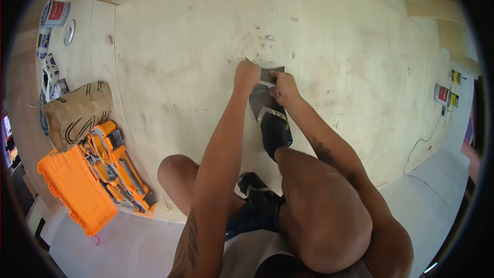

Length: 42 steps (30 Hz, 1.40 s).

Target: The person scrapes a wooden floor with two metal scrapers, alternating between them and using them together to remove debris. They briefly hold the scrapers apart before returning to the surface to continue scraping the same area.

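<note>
Both of my hands are in front of me, just beyond a black shoe (277, 128), over the pale plywood surface (180, 72). My left hand (248, 75) is closed on the left side of a dark, flat sheet (268, 75). On its right side, my right hand (284, 87) pinches the same sheet near a pale lower edge. What the sheet is made of is too small to tell. Dark marks and patches (266, 41) show on the plywood a little beyond my hands.
An open orange case (82, 190) with tools lies at the left, beside a brown paper bag (77, 113). Further back stand a can (55, 13) and a round lid (69, 32). At the right are another can (441, 94) and a thin cable (423, 140).
</note>
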{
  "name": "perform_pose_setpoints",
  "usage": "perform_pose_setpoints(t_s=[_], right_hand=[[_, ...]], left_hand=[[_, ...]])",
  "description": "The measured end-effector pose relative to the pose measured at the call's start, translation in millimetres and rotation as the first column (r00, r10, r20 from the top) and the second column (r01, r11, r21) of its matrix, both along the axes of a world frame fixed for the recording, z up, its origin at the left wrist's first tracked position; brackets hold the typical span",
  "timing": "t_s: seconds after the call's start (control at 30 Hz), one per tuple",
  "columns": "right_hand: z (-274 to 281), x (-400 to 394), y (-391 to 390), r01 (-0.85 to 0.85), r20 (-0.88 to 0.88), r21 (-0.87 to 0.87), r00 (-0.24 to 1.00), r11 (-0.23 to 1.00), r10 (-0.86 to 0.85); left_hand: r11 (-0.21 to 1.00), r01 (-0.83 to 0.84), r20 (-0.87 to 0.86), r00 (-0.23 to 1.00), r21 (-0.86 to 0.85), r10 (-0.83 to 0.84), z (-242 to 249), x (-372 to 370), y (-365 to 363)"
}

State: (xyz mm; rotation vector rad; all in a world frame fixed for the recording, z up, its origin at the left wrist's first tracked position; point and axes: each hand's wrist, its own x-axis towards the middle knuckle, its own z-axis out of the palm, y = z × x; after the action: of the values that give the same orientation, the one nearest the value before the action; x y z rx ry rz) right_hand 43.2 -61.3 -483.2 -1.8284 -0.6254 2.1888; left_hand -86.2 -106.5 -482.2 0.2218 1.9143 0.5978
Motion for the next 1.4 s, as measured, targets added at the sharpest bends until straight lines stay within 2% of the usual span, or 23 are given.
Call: perform_pose_setpoints(t_s=[0.13, 0.2, 0.23, 0.27, 0.33, 0.4, 0.43, 0.5, 0.53, 0.57, 0.67, 0.73, 0.83, 0.9, 0.97, 1.03, 1.1, 1.13, 1.17, 1.23, 1.27, 1.37, 1.4], right_hand=[[13, 3, -16, -0.009, 0.032, 0.041, 0.999, 0.999, 0.008], [6, -9, -5, -0.015, 0.073, 0.089, 0.997, 0.996, 0.009], [2, -6, -8, -0.015, 0.127, 0.120, 0.992, 0.993, -0.001], [3, -4, 3, 0.026, -0.040, 0.064, 0.999, 0.998, -0.024], [10, -7, 5, -0.017, -0.006, 0.097, 1.000, 0.995, 0.017], [4, 8, -18, 0.002, 0.036, 0.044, 0.999, 0.999, -0.004], [7, 6, -17, 0.002, 0.038, 0.044, 0.999, 0.999, -0.004], [18, 0, -17, 0.003, 0.088, 0.110, 0.996, 0.994, -0.013], [4, -4, -11, 0.007, 0.132, 0.149, 0.991, 0.989, -0.027], [-1, 1, 0, -0.030, -0.006, 0.098, 1.000, 0.995, 0.030], [12, 6, -10, -0.001, -0.006, 0.084, 1.000, 0.996, 0.001], [15, 6, -8, -0.089, 0.096, 0.053, 0.992, 0.995, 0.083], [13, -7, 6, -0.056, -0.038, 0.107, 0.997, 0.993, 0.060], [5, 1, -11, -0.037, 0.067, 0.141, 0.997, 0.989, 0.028], [2, 6, -24, -0.062, 0.104, 0.136, 0.993, 0.989, 0.048], [3, 4, -18, -0.127, 0.060, 0.043, 0.990, 0.991, 0.124], [-21, -1, -6, -0.277, 0.141, 0.341, 0.960, 0.898, 0.243], [-1, -7, 3, -0.056, -0.061, 0.118, 0.996, 0.991, 0.064], [-8, -3, -1, -0.054, -0.070, 0.132, 0.996, 0.990, 0.063], [-22, 12, -27, -0.229, 0.140, 0.363, 0.972, 0.903, 0.191], [-8, 7, -35, -0.024, 0.057, 0.178, 0.998, 0.984, 0.014], [0, -5, -15, -0.031, 0.084, 0.115, 0.996, 0.993, 0.021], [0, -10, 2, -0.017, 0.031, 0.103, 0.999, 0.995, 0.014]], left_hand=[[0.994, 0.058, -0.122, 0.991, 0.091, -0.047, -27, 7, -13], [0.978, -0.035, -0.154, 0.986, 0.205, 0.068, -16, 14, -18], [0.938, 0.224, -0.265, 0.952, 0.266, -0.152, -29, 8, -17], [0.977, 0.153, -0.178, 0.976, 0.149, -0.125, -16, 10, -17], [0.993, 0.080, -0.136, 0.988, 0.082, -0.069, -13, 3, 0], [0.967, 0.155, -0.395, 0.917, 0.202, -0.064, -59, 20, -25], [0.967, 0.155, -0.392, 0.918, 0.202, -0.065, -59, 21, -26], [0.983, -0.032, -0.169, 0.984, 0.181, 0.063, -45, 23, -27], [0.982, -0.019, -0.031, 0.999, 0.188, 0.025, -1, 11, -16], [0.994, -0.007, 0.000, 1.000, 0.107, 0.007, 11, 3, -3], [0.998, -0.006, 0.000, 1.000, 0.070, 0.006, -21, 15, -13], [0.991, -0.032, -0.166, 0.985, 0.127, 0.053, -57, 24, -23], [0.999, 0.046, 0.007, 0.999, -0.003, -0.046, 7, -1, 0], [0.999, 0.048, 0.055, 0.997, 0.011, -0.049, 6, 2, -10], [0.977, 0.144, -0.161, 0.980, 0.156, -0.119, -30, 14, -33], [0.987, 0.016, -0.179, 0.984, 0.159, 0.013, -51, 17, -42], [0.972, 0.158, -0.103, 0.985, 0.172, -0.142, -32, 1, -25], [0.998, -0.032, 0.014, 0.999, 0.046, 0.032, -18, -4, -10], [0.998, -0.031, 0.004, 1.000, 0.059, 0.030, -19, -4, -10], [0.998, 0.033, -0.030, 0.999, 0.057, -0.032, -33, 6, -28], [0.992, 0.044, -0.141, 0.990, 0.116, -0.027, -54, 15, -44], [0.977, -0.146, -0.021, 0.988, 0.153, 0.151, -47, 9, -36], [0.988, -0.063, -0.021, 0.998, 0.139, 0.066, -48, -4, -18]])
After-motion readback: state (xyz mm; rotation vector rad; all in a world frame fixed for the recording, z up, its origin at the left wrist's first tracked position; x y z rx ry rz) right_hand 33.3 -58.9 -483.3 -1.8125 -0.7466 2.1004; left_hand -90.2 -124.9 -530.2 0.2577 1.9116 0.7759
